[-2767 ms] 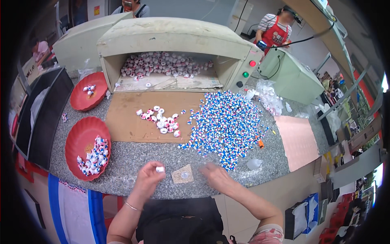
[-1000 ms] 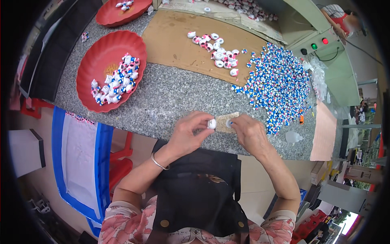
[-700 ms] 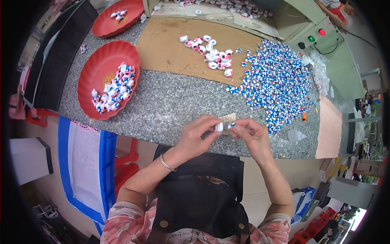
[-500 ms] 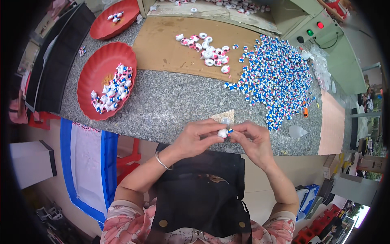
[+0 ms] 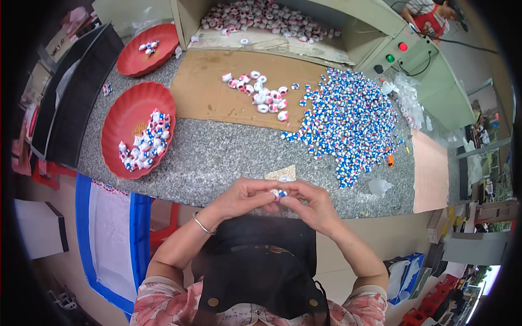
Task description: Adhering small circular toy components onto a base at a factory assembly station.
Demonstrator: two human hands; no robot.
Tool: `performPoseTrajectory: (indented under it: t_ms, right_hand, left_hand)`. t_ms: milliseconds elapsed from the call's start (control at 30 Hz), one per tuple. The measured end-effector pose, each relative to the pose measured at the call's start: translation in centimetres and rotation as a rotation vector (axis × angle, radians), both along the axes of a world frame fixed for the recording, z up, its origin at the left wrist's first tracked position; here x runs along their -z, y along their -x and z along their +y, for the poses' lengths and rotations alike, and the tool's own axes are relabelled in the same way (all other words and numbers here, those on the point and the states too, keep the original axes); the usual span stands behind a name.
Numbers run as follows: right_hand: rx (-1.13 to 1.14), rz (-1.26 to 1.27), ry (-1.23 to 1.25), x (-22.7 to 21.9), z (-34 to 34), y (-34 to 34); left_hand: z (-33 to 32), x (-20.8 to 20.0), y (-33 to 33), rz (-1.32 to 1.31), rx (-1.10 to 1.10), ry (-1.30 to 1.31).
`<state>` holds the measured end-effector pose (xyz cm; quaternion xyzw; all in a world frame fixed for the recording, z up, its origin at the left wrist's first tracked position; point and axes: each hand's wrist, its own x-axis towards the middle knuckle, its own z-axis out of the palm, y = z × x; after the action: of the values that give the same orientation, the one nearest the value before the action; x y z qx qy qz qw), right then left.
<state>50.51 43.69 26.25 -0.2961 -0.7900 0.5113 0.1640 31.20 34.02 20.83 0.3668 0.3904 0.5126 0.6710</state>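
Above the counter's near edge, my left hand [image 5: 243, 196] pinches a small white figurine head [image 5: 274, 192] between thumb and fingers. My right hand [image 5: 311, 205] grips a small blue figurine body [image 5: 282, 193] right against that head. The fingers partly cover both pieces, so I cannot tell how far they are joined. Just beyond the fingertips lies a small clear round cap [image 5: 285, 177] on a speckled tan pad [image 5: 276, 174]. A heap of small blue bodies [image 5: 353, 119] spreads to the right. White-and-pink heads [image 5: 263, 99] lie loose on a cardboard sheet [image 5: 201, 81].
A red fluted bowl [image 5: 111, 130] at left holds assembled figurines; another red bowl [image 5: 128, 62] stands behind it. More heads fill an open cabinet [image 5: 272, 16] at the back. A translucent squeeze bottle [image 5: 379, 186] lies at right. A blue-rimmed tray [image 5: 142, 228] sits below the counter.
My hands have come closer together, and the blue body now meets the white head. The whole view has tilted up, showing more of the cabinet and a person at the far right.
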Motion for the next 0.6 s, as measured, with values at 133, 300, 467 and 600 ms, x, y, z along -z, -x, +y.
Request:
performPoseTrajectory:
  t_ms: [133,300,467,600]
  right_hand:
    - [0.095,-0.015,-0.433,1.5,4.3,-1.4]
    - [0.041,-0.093,-0.792,3.9,9.7,-3.8]
    - [-0.052,-0.148,-0.705,3.9,9.8,-2.6]
    - [-0.083,-0.160,-0.770,5.0,10.1,-2.6]
  left_hand:
    - [-1.3,-1.6,4.2,0.049,-0.292,-0.056]
    - [-3.1,-4.8,9.9,1.025,-0.792,-0.307]
    - [-5.8,-4.5,15.3,1.802,-0.881,-0.229]
    - [-1.6,-5.5,13.3,1.794,-1.077,-0.416]
